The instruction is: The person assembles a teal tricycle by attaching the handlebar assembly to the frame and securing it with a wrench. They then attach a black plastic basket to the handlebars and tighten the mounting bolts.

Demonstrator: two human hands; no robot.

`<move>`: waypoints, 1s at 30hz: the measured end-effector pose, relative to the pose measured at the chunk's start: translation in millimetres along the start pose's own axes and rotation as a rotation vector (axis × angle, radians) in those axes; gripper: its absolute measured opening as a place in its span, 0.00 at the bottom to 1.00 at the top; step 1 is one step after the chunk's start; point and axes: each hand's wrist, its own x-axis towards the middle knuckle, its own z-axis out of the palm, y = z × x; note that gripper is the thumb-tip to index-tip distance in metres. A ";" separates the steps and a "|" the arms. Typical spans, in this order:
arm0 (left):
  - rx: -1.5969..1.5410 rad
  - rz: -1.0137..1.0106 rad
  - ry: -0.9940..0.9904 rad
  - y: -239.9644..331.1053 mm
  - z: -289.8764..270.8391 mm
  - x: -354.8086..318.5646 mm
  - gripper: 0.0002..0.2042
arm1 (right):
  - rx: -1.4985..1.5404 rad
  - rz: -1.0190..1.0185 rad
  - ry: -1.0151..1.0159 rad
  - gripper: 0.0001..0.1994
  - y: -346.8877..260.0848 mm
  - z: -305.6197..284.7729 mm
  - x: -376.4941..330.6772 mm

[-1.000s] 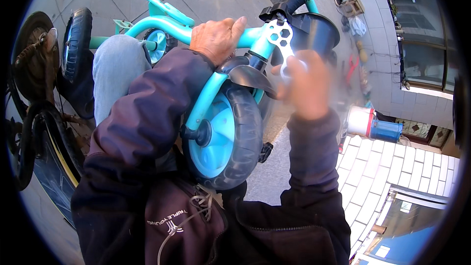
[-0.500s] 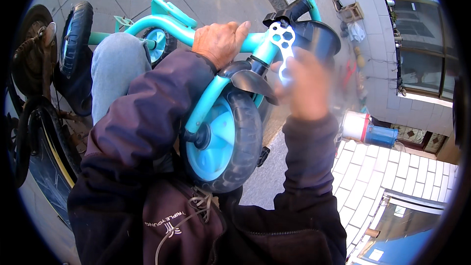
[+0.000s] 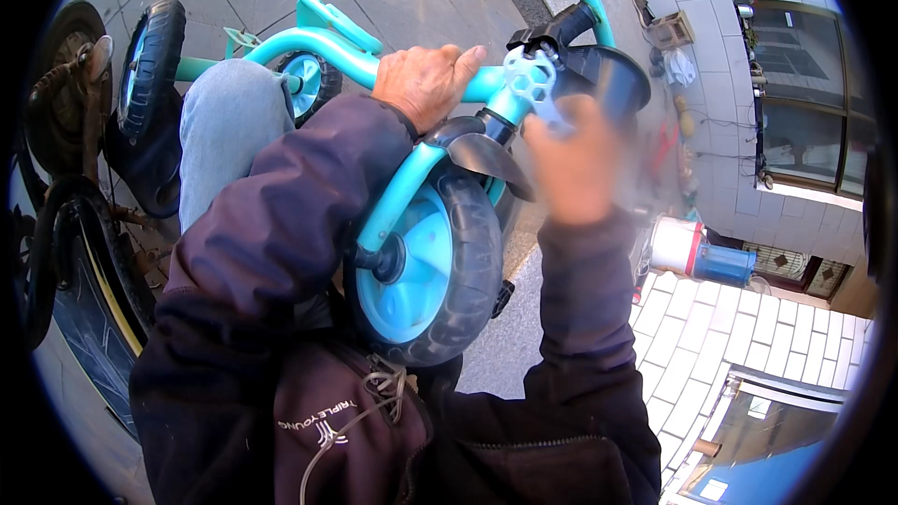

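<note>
A turquoise child's tricycle (image 3: 323, 43) lies tilted across my lap, its front wheel (image 3: 404, 266) towards me and its handlebar tube running up and away. My left hand (image 3: 426, 84) is wrapped round the main frame tube, just left of the steering head. Blurred by motion, my right hand (image 3: 575, 164) grips the lower end of a flat metal multi-hole wrench (image 3: 531, 79). The wrench's holed end is up at the black clamp (image 3: 533, 36) below the handlebar; I cannot tell whether it sits on a bolt. A dark fender (image 3: 486, 166) covers part of the front wheel.
The tricycle's rear wheels (image 3: 152, 65) stand beside my denim-covered knee (image 3: 234, 122). A rusty wheeled machine (image 3: 70, 84) is at the left edge. On the right are a white and blue container (image 3: 692, 248), a small crate (image 3: 671, 28) and a windowed wall.
My right hand has swung the wrench's handle slightly, and the wrench face has turned from bright glare to duller blue-grey. My left hand keeps its grip; the view has shifted slightly.
</note>
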 end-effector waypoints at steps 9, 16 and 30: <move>-0.091 -0.058 -0.025 -0.4 -3.9 0.1 0.30 | 1.827 0.356 -0.574 0.17 19.2 -35.3 -12.6; -0.052 -0.050 0.061 -2.4 1.1 0.6 0.30 | 1.594 0.586 -0.712 0.22 13.4 -33.7 -8.0; -0.014 0.146 -0.080 -1.9 -18.9 1.5 0.29 | 0.460 0.198 -0.521 0.23 23.9 -37.7 1.6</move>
